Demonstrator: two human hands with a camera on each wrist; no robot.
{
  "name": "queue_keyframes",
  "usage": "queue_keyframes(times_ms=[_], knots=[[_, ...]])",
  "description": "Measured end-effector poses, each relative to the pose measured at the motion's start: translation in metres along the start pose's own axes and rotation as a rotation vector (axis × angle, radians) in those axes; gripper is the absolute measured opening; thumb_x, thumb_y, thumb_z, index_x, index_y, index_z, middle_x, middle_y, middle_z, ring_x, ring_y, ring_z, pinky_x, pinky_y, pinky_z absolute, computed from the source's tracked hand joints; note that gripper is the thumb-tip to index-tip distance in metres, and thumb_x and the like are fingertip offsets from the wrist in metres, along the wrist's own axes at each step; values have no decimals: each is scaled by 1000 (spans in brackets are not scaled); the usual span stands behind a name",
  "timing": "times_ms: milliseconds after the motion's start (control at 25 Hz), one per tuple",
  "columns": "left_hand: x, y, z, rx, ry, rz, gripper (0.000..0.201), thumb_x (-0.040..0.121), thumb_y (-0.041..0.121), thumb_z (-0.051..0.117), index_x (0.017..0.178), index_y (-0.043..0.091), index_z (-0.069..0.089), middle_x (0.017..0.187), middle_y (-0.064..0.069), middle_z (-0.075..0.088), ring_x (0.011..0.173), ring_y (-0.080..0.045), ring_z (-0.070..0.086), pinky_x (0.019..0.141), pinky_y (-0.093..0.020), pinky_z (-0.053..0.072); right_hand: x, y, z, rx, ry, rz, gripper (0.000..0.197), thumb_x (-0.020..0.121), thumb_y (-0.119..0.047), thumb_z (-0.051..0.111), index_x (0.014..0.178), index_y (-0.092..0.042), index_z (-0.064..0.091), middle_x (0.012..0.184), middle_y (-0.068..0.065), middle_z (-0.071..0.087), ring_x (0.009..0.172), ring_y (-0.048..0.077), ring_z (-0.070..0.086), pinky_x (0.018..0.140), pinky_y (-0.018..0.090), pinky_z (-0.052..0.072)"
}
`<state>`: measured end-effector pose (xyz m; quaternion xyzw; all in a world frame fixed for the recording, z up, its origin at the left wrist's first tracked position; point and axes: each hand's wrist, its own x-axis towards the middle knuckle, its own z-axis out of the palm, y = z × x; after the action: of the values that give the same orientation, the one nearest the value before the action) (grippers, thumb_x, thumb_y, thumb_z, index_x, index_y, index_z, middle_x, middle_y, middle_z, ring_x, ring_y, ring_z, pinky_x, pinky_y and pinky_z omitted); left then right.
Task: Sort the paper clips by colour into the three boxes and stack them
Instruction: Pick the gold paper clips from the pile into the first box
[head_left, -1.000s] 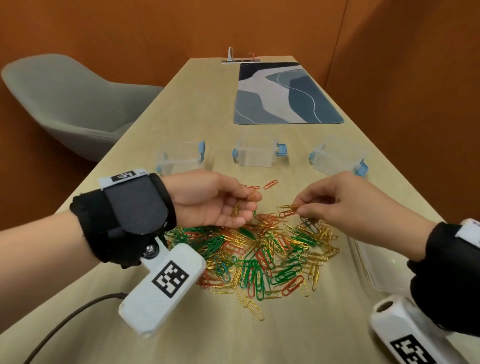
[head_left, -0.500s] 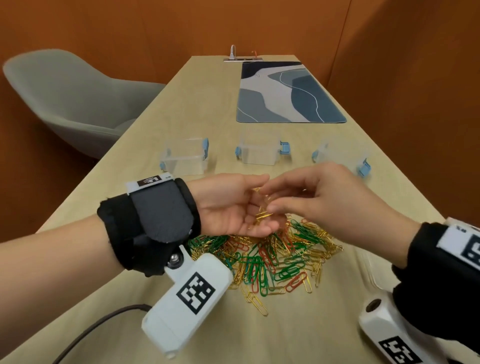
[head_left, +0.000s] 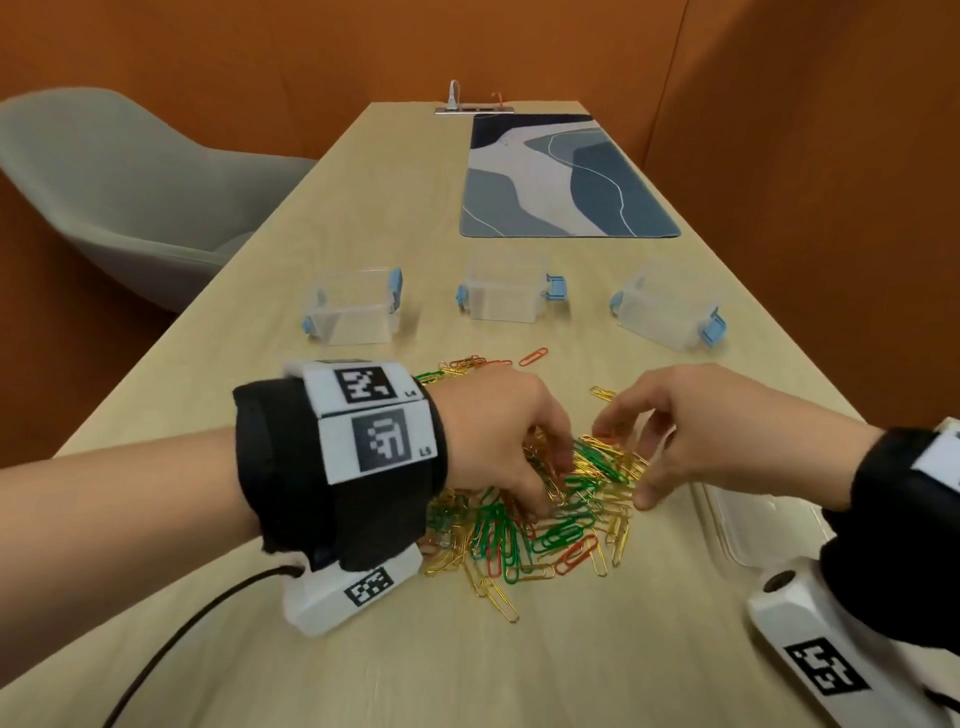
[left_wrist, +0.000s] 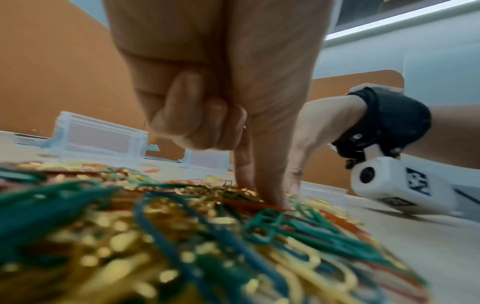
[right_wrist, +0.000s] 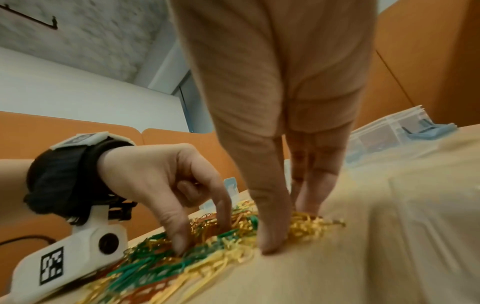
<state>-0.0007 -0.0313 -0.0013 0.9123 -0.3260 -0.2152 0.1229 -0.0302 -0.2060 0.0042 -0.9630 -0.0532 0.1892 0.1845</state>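
A pile of green, red and gold paper clips (head_left: 550, 535) lies on the wooden table. Behind it stand three clear boxes with blue latches: left (head_left: 353, 317), middle (head_left: 506, 301), right (head_left: 660, 317). None of the three shows a clip inside. My left hand (head_left: 550, 486) is palm down, thumb and index finger dipped into the pile (left_wrist: 182, 236). Its other fingers (left_wrist: 197, 123) are curled, with a glint of gold clips inside them. My right hand (head_left: 623, 462) reaches down with straight fingers (right_wrist: 309, 201). Its thumb and fingertips touch gold clips at the pile's right edge.
Clear lids (head_left: 727, 519) lie flat on the table right of the pile, under my right wrist. A single red clip (head_left: 534, 356) sits between pile and boxes. A blue-grey mat (head_left: 561, 176) covers the far table. A grey chair (head_left: 130, 197) stands at the left.
My right hand left the left palm and went back down to the pile's right side. My left hand turned palm down and lowered its thumb and index finger into the clips.
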Motion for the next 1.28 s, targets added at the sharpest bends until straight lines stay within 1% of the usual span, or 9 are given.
queue_keyframes(times_ms=[120, 200, 280, 400, 520, 640, 800, 1000, 1280], knots=[[-1, -9, -4, 48, 103, -69, 19, 75, 34, 73, 93, 27, 74, 72, 15, 54, 69, -1, 50, 55, -9, 33, 2, 0, 1, 55, 43, -25, 22, 70, -19, 80, 85, -32, 70, 68, -15, 63, 62, -2, 56, 51, 5, 40], [-3, -11, -8, -18, 179, -99, 15, 76, 33, 73, 86, 23, 74, 52, 15, 44, 52, 6, 47, 45, -10, 29, 1, -1, 0, 73, 103, -33, 15, 72, -24, 78, 80, -33, 68, 73, -14, 64, 64, -2, 56, 51, 6, 40], [-3, -6, -11, -71, 228, -81, 15, 74, 34, 74, 87, 26, 72, 44, 13, 36, 44, 10, 44, 43, -10, 30, -1, -1, -1, 46, 116, -21, 29, 65, -37, 81, 87, -35, 62, 84, -14, 62, 71, -1, 54, 56, 12, 38], [7, 10, -6, -20, 181, -13, 26, 73, 39, 74, 98, 33, 70, 50, 18, 39, 56, 4, 46, 53, -11, 30, -4, -4, 1, -35, 27, 24, 54, 53, -42, 86, 99, -34, 60, 92, -13, 59, 81, 3, 55, 63, 17, 43], [16, 13, -3, 102, 140, -45, 26, 77, 32, 72, 102, 27, 71, 69, 16, 46, 72, -5, 47, 64, -20, 37, -3, -5, 4, -36, 24, 35, 45, 55, -33, 87, 92, -30, 64, 85, -11, 60, 75, 6, 57, 63, 20, 45], [12, 4, -8, 135, 162, -125, 19, 79, 28, 71, 97, 21, 73, 67, 14, 48, 63, -5, 46, 51, -12, 30, -4, -5, 3, 1, 43, 38, 39, 59, -33, 86, 92, -30, 65, 86, -11, 61, 72, 4, 56, 59, 16, 41], [4, 3, -12, -5, 214, -126, 36, 71, 41, 76, 103, 27, 68, 66, 13, 44, 63, -3, 47, 46, -8, 27, -6, -6, 2, -53, 14, 22, 70, 51, -45, 86, 115, -33, 58, 99, -15, 54, 87, 6, 53, 68, 17, 41], [20, 13, -3, 36, 133, -43, 30, 77, 36, 72, 106, 31, 69, 70, 15, 43, 74, -5, 45, 68, -21, 40, -3, -8, 5, 0, 45, 12, 28, 61, -26, 85, 84, -23, 69, 74, -9, 64, 67, 4, 57, 60, 15, 44], [7, -5, -13, -101, 120, -155, 12, 81, 34, 68, 86, 25, 72, 57, 16, 50, 55, -1, 44, 50, -10, 32, -3, -4, 2, 85, 143, -13, 19, 74, -24, 76, 93, -21, 73, 77, -14, 65, 72, 2, 59, 63, 12, 46]])
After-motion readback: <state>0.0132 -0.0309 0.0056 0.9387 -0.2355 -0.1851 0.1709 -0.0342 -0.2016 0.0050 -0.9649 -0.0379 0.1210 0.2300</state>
